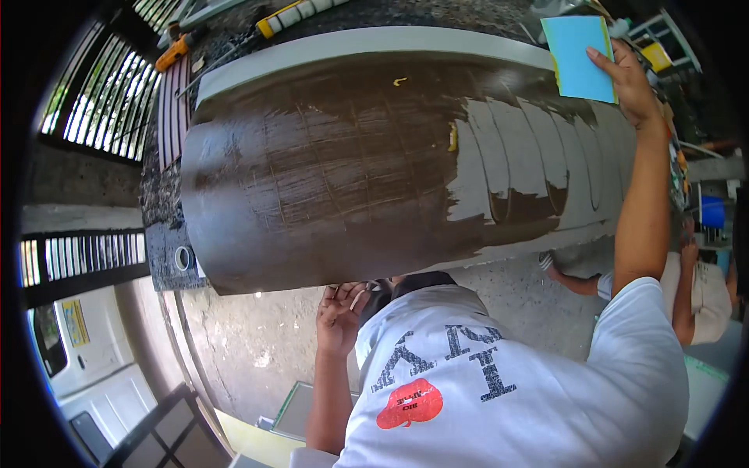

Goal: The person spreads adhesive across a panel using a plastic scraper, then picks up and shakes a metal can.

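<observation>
High at the right, my right hand point(633, 82) is closed on a flat light-blue rectangular sheet point(579, 56) with yellowish edges, thumb on its face. It is held above the far right end of a large panel point(601, 183). Wet-looking brown coating point(343, 148) covers the panel's left and middle. The right part shows grey surface with long looping brown lines. Two small yellow scraps point(453, 137) lie in the coating. My left hand point(340, 310) is at the panel's near edge, fingers curled together; what they pinch, if anything, I cannot make out.
Beyond the panel lie an orange power tool point(172, 53) and a white-and-yellow tube point(300, 15). A tape roll point(183, 258) sits by the left end. Another person point(694, 292) is at the right, near a blue container point(711, 211). A white vehicle point(86, 351) stands lower left.
</observation>
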Action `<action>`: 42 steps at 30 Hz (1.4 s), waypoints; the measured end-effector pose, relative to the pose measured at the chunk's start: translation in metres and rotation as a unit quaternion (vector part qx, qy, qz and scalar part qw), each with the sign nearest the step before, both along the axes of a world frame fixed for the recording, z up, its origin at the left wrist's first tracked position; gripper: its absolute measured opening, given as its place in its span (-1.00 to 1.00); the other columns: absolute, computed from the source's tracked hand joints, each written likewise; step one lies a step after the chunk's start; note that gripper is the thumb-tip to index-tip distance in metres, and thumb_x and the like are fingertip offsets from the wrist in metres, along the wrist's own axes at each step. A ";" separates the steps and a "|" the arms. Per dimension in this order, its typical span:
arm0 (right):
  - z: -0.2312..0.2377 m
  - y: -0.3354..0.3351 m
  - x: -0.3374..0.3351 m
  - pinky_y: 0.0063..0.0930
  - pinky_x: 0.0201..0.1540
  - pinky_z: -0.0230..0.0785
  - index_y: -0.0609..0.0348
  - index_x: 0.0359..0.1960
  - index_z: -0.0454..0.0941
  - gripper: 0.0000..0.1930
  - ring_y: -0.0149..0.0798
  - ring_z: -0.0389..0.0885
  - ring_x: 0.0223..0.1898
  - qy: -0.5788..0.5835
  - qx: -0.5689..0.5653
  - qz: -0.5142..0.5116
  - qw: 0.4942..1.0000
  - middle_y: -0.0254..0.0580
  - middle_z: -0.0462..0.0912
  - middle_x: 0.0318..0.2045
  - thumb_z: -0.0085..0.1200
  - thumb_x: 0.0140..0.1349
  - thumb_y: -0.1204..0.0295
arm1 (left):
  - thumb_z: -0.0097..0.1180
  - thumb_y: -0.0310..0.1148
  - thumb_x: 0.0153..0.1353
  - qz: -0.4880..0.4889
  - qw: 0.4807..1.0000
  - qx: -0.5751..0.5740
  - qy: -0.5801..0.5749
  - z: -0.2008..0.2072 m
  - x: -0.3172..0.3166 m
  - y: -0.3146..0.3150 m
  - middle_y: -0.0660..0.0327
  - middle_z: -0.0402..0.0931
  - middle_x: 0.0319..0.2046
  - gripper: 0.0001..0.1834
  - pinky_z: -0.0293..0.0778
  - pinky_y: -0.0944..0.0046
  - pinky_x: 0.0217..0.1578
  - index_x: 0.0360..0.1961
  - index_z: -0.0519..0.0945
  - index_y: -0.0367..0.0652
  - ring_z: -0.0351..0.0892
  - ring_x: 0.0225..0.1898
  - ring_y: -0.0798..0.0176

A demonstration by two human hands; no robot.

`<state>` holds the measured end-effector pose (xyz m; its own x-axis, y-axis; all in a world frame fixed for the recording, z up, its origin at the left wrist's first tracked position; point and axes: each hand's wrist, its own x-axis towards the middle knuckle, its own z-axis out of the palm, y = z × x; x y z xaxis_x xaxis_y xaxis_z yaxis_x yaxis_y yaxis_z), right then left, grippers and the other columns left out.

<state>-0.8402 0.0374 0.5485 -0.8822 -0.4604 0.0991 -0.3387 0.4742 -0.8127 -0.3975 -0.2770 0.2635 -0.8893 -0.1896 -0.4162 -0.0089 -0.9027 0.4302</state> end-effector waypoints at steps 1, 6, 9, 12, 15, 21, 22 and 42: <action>0.003 0.018 0.003 -0.73 -0.34 0.40 0.27 0.04 0.49 -0.70 -0.61 0.53 -0.41 0.026 0.016 -0.003 1.000 -0.31 0.65 -0.27 0.11 0.33 0.40 | -0.08 -0.41 0.17 -0.003 1.000 0.011 0.010 0.001 -0.001 0.000 0.11 0.55 -0.04 -0.62 0.35 0.05 0.09 0.04 0.48 -0.11 0.48 0.10 0.10; -0.009 0.039 0.019 -0.67 -0.37 0.39 0.29 -0.02 0.49 -0.73 -0.53 0.52 -0.43 -0.001 0.005 -0.058 0.998 -0.29 0.63 -0.30 0.13 0.31 0.42 | -0.06 -0.21 0.24 0.071 0.996 0.044 0.011 -0.018 0.012 -0.010 0.18 0.55 -0.06 -0.67 0.33 0.06 0.08 -0.03 0.54 -0.06 0.48 0.05 0.12; -0.002 0.014 0.031 -0.63 -0.36 0.40 0.32 -0.01 0.49 -0.73 -0.49 0.52 -0.43 0.002 0.034 -0.080 0.996 -0.25 0.64 -0.30 0.11 0.28 0.48 | -0.12 0.06 0.34 0.100 0.993 0.058 0.024 -0.016 0.013 -0.013 0.22 0.57 -0.09 -0.54 0.35 0.11 0.02 -0.03 0.57 -0.04 0.49 0.00 0.21; -0.012 -0.005 0.002 -0.54 -0.35 0.44 0.37 -0.06 0.52 -0.73 -0.37 0.56 -0.43 0.012 0.074 -0.075 0.994 -0.14 0.66 -0.31 0.11 0.23 0.50 | -0.14 0.12 0.35 0.117 0.990 0.074 0.038 0.000 0.004 -0.010 0.22 0.57 -0.07 -0.49 0.35 0.12 0.02 -0.02 0.57 -0.06 0.49 0.00 0.22; -0.030 -0.035 -0.029 -0.36 -0.35 0.46 0.45 -0.15 0.54 -0.72 -0.14 0.58 -0.45 0.036 0.296 -0.067 0.952 0.02 0.66 -0.35 0.04 0.11 0.51 | -0.15 0.17 0.35 0.142 0.985 0.094 0.035 0.011 -0.011 0.002 0.21 0.58 -0.05 -0.45 0.35 0.12 0.01 -0.01 0.57 -0.07 0.49 0.00 0.23; -0.056 -0.135 -0.017 -0.12 -0.45 0.50 0.57 -0.33 0.57 -0.72 0.05 0.60 -0.51 -0.041 0.394 0.031 0.918 0.23 0.64 -0.41 -0.07 0.07 0.50 | -0.17 0.16 0.38 0.249 0.962 0.111 -0.025 0.008 -0.012 0.009 0.19 0.61 -0.05 -0.43 0.37 0.11 0.06 0.00 0.56 -0.11 0.53 0.02 0.22; -0.072 -0.144 -0.024 -0.12 -0.46 0.49 0.55 -0.34 0.58 -0.72 0.06 0.59 -0.53 0.011 0.412 0.012 0.911 0.21 0.64 -0.44 -0.06 0.06 0.49 | -0.17 0.13 0.39 0.246 0.962 0.119 -0.021 0.009 -0.018 0.011 0.18 0.61 -0.06 -0.45 0.37 0.11 0.08 0.00 0.56 -0.12 0.54 0.02 0.21; -0.070 -0.170 0.061 -0.25 -0.26 0.47 -0.12 -0.15 0.69 -0.56 -0.22 0.66 -0.38 0.227 0.399 0.453 0.764 -0.43 0.73 -0.32 0.04 0.00 0.72 | -0.08 -0.17 0.43 0.243 0.950 0.181 0.071 0.006 0.015 0.007 0.06 0.62 -0.13 -0.66 0.43 0.08 0.19 -0.14 0.57 -0.24 0.60 -0.01 0.11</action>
